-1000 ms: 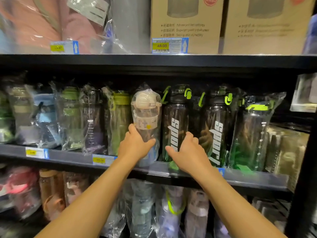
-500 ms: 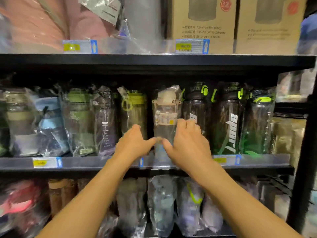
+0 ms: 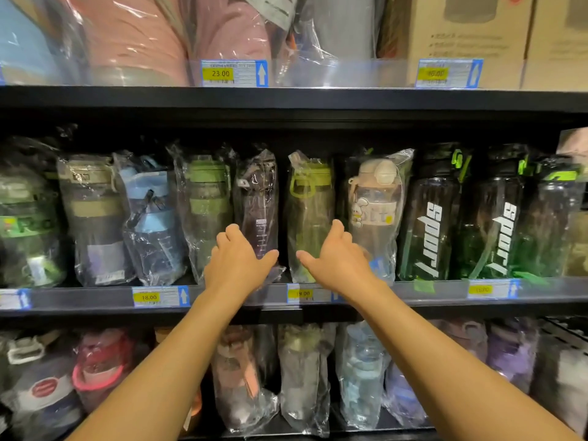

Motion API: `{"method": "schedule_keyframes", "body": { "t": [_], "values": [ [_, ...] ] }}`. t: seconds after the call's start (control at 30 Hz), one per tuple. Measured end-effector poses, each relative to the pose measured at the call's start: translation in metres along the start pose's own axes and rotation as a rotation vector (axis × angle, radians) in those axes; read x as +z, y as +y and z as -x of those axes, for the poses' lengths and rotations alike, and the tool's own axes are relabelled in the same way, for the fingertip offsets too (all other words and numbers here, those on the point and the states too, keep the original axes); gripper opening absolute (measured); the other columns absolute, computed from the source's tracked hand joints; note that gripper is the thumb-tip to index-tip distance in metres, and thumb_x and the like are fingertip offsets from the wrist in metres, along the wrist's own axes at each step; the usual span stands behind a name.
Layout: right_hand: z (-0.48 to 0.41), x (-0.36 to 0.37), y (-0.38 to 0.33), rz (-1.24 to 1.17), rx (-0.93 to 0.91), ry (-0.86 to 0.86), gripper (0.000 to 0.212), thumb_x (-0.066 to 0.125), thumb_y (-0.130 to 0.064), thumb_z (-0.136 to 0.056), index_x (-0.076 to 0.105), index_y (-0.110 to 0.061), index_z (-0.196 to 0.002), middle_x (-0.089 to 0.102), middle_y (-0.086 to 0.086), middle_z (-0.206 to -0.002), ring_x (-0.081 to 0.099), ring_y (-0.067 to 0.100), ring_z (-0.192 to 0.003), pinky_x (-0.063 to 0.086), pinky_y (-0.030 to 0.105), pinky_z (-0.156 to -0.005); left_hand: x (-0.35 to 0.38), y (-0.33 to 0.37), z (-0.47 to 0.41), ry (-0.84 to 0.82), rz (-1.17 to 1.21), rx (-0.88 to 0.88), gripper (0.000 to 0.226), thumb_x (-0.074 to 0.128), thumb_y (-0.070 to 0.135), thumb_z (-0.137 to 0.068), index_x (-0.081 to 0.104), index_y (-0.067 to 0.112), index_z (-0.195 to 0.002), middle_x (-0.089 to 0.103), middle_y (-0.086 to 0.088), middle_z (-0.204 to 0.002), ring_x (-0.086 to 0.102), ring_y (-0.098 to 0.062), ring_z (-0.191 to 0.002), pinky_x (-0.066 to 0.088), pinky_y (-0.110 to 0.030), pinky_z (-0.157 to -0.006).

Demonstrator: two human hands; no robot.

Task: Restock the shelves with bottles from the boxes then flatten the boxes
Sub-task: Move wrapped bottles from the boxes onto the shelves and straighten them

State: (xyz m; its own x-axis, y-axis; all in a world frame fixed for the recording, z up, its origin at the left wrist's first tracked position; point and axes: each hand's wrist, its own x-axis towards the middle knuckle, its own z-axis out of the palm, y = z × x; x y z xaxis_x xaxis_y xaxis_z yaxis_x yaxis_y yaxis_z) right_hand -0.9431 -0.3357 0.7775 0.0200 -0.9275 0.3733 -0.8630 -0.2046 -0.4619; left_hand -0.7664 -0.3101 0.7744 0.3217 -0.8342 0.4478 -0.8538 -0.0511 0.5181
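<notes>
- Both bare arms reach up to the middle shelf, which is packed with a row of upright bottles, most of them in crinkly clear bags.
- The left grip is on the smoky dark bottle. Its fingers curl in at the bottle's left side, next to the green-lid bottle, and the thumb stretches across the lower front. Looks like it's grasping that one.
- The right grip is at the olive bottle, with the thumb spread over the lower front. The fingers poke into the gap between it and the cream bottle with the bunny print. Honestly can't tell if it's clamped on or just touching.
- Both of those bottles stand at the front edge of the shelf, just beside each other, right above the yellow price tag.
- To the right, two black sport bottles with neon green clips stand side by side.
- To the left there's a blue bottle in a bag, leaning a bit.
- The shelf above holds cardboard boxes and wrapped pink stuff. The shelf below has more bagged bottles.
</notes>
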Motion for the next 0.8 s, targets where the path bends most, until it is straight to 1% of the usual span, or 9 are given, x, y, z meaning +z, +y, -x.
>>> {"method": "schedule_keyframes", "body": {
  "t": [0.07,0.17,0.27,0.4,0.53,0.6,0.67,0.73,0.8],
  "values": [
    [-0.01,0.006,0.002,-0.104,0.057,-0.014,0.112,0.06,-0.064,-0.093,-0.009,-0.009,-0.162,0.024,0.018,-0.164,0.036,0.042,-0.143,0.039,0.048,-0.107,0.005,-0.004,-0.008,-0.043,0.048,-0.039,0.102,0.068,0.065,-0.088,0.019,0.008,-0.156,0.036,-0.014,-0.158,0.048,-0.039,-0.136,0.047,-0.051,-0.1],
    [-0.027,0.016,0.006,-0.21,0.081,-0.025,0.12,0.067,-0.064,-0.089,-0.012,-0.009,-0.161,0.021,0.017,-0.166,0.039,0.04,-0.143,0.041,0.047,-0.107,0.016,-0.009,-0.02,-0.095,0.106,-0.077,0.111,0.071,0.068,-0.083,0.015,0.008,-0.157,0.037,-0.015,-0.16,0.05,-0.038,-0.136,0.048,-0.052,-0.101],
    [-0.041,0.027,0.007,-0.262,0.098,-0.038,0.115,0.07,-0.063,-0.087,-0.002,-0.008,-0.158,0.028,0.018,-0.161,0.047,0.038,-0.136,0.044,0.042,-0.092,0.028,-0.014,-0.03,-0.12,0.096,-0.093,0.113,0.072,0.071,-0.08,0.016,0.008,-0.156,0.04,-0.014,-0.158,0.052,-0.038,-0.134,0.048,-0.052,-0.101],
    [-0.051,0.041,0.008,-0.177,0.056,-0.003,0.106,0.071,-0.06,-0.088,0.007,-0.005,-0.153,0.034,0.02,-0.152,0.054,0.041,-0.124,0.041,0.04,-0.081,0.037,-0.02,-0.048,-0.125,0.084,-0.106,0.101,0.076,0.072,-0.075,0.026,0.011,-0.139,0.055,-0.015,-0.139,0.059,-0.039,-0.121,0.051,-0.049,-0.091],
    [-0.062,0.039,0.01,-0.204,0.04,-0.013,0.102,0.072,-0.058,-0.089,0.013,-0.002,-0.15,0.041,0.023,-0.148,0.055,0.043,-0.125,0.045,0.043,-0.085,0.042,-0.022,-0.059,-0.132,0.093,-0.142,0.092,0.077,0.071,-0.075,0.024,0.013,-0.123,0.063,-0.013,-0.113,0.062,-0.038,-0.103,0.051,-0.045,-0.08],
    [-0.064,0.039,0.009,-0.21,0.047,-0.022,0.101,0.072,-0.056,-0.09,0.012,-0.001,-0.151,0.041,0.024,-0.151,0.053,0.043,-0.128,0.046,0.047,-0.092,0.043,-0.023,-0.059,-0.115,0.099,-0.147,0.086,0.076,0.07,-0.077,0.02,0.017,-0.115,0.059,-0.01,-0.11,0.061,-0.037,-0.1,0.05,-0.045,-0.078],
    [-0.063,0.039,0.009,-0.218,0.053,-0.02,0.097,0.071,-0.054,-0.092,0.014,-0.002,-0.15,0.041,0.023,-0.151,0.053,0.043,-0.127,0.045,0.045,-0.089,0.043,-0.023,-0.056,-0.098,0.1,-0.143,0.082,0.076,0.068,-0.079,0.018,0.02,-0.109,0.056,-0.008,-0.108,0.06,-0.035,-0.097,0.05,-0.044,-0.078],
    [-0.06,0.038,0.008,-0.229,0.049,-0.011,0.093,0.071,-0.053,-0.091,0.016,-0.005,-0.148,0.042,0.021,-0.149,0.055,0.043,-0.125,0.042,0.042,-0.083,0.041,-0.022,-0.053,-0.098,0.095,-0.132,0.079,0.076,0.066,-0.08,0.019,0.019,-0.11,0.059,-0.009,-0.11,0.061,-0.036,-0.097,0.053,-0.047,-0.082],
    [-0.056,0.036,0.009,-0.226,0.033,-0.011,0.093,0.071,-0.054,-0.09,0.015,-0.007,-0.147,0.044,0.02,-0.147,0.056,0.042,-0.123,0.043,0.041,-0.083,0.036,-0.022,-0.052,-0.116,0.093,-0.125,0.079,0.077,0.064,-0.079,0.022,0.017,-0.111,0.06,-0.011,-0.113,0.062,-0.037,-0.101,0.054,-0.049,-0.087]
  ]
}}
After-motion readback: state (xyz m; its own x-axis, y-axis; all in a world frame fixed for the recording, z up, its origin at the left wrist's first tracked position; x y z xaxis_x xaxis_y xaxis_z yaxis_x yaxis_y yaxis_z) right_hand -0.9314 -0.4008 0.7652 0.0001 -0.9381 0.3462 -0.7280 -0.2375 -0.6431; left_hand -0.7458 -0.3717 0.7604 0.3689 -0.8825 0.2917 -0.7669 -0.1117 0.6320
